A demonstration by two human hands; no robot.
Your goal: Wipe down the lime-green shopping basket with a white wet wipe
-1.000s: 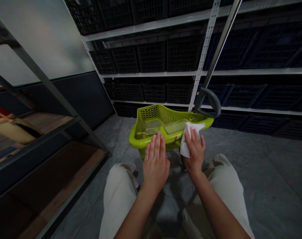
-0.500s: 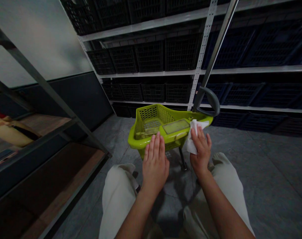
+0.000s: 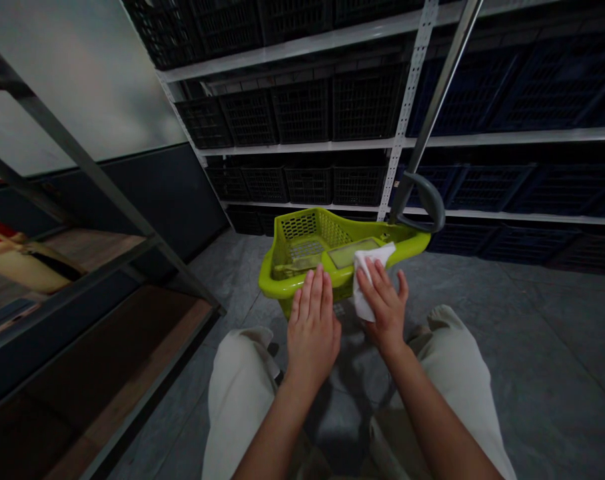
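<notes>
A: How are the arms posed?

B: Both forearms are extended forward from between the knees, toward 12 o'clock. The left hand [image 3: 312, 320] is held flat, palm down, fingers straight and closed together; nothing is grasped. Its fingertips are laid against the near rim of the lime-green mop bucket [image 3: 282, 283].

A: And the right hand?

B: The right hand [image 3: 382, 303] is placed at 3 o'clock of the left, just beside it. Its fingers are spread and pressed onto a white cloth [image 3: 365, 280], which is pinned against the bucket's near edge; whether the cloth is gripped from below cannot be told.

A: Where is the bucket located?

B: The bucket is stood on the grey tiled floor [image 3: 522, 347] at 12 o'clock of the hands. A grey wringer handle [image 3: 427, 197] is seen rising from its 2 o'clock corner. Shelving with dark crates [image 3: 362, 107] is seen behind it, and a metal rack [image 3: 82, 220] at 9 o'clock.
</notes>
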